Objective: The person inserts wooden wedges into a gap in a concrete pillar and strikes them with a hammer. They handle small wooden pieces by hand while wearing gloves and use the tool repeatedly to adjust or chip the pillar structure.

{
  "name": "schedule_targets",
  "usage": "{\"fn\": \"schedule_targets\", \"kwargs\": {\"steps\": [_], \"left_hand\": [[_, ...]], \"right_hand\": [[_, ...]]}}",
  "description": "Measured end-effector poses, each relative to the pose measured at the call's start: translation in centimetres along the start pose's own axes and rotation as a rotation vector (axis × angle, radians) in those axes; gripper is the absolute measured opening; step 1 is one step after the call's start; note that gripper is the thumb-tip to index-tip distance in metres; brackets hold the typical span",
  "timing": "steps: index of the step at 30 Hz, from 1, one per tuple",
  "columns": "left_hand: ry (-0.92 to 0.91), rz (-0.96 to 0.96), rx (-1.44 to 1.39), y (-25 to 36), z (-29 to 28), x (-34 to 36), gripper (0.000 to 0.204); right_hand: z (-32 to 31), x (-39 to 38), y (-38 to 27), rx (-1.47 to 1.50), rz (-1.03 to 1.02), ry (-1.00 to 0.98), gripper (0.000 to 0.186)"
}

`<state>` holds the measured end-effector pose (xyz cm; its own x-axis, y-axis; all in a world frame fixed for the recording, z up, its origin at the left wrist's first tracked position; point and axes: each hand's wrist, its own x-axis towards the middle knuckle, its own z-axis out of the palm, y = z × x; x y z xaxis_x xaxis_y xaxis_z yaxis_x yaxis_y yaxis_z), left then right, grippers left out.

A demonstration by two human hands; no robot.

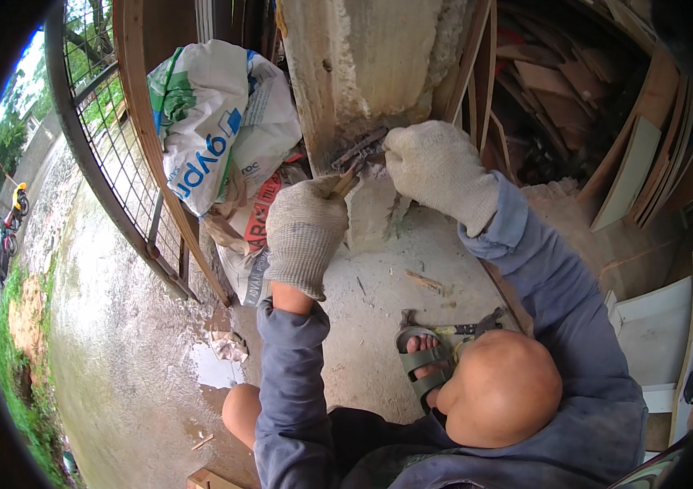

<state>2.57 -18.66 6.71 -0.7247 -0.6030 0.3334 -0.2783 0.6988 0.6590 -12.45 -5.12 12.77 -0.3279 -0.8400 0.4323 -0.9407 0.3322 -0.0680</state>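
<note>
My left hand (306, 236), in a knitted glove, is closed around a narrow wooden piece (340, 183) at the base of a rough concrete column (355, 65). My right hand (436, 171), also gloved, is up and to the right of it, fingers closed on a thin dark piece (359, 148), perhaps metal; its exact kind is unclear. Below both hands is a pale, broken lump of concrete (371, 220). A hammer (465, 330) lies on the concrete floor beside my sandalled foot (424, 359).
Printed white sacks (200, 122) lean left of the column, beside a metal grid gate (90, 114). Stacked boards (624, 171) fill the right side, with white panels (652, 342) lower down. A wet path (110, 310) runs outside at left, with parked motorbikes (14, 220) beyond.
</note>
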Motion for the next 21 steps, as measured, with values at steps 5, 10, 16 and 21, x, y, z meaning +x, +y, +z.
{"fn": "schedule_targets", "kwargs": {"steps": [5,10,16,21], "left_hand": [[-0.107,-0.17,-0.201,1.1,-0.1,0.2,0.032],[-0.183,-0.488,-0.706,1.7,-1.5,0.3,0.035],[-0.221,-0.506,-0.816,1.3,-1.4,0.6,0.037],[-0.236,-0.463,-0.703,1.4,-1.9,0.8,0.038]], "right_hand": [[0.6,-1.3,0.0,-0.022,-0.038,0.15,0.015],[3.4,-4.0,-0.2,-0.021,-0.153,0.298,0.021],[6.4,-6.5,0.3,0.004,-0.241,0.395,0.031],[7.2,-7.1,0.3,-0.149,-0.181,0.27,0.031]]}}
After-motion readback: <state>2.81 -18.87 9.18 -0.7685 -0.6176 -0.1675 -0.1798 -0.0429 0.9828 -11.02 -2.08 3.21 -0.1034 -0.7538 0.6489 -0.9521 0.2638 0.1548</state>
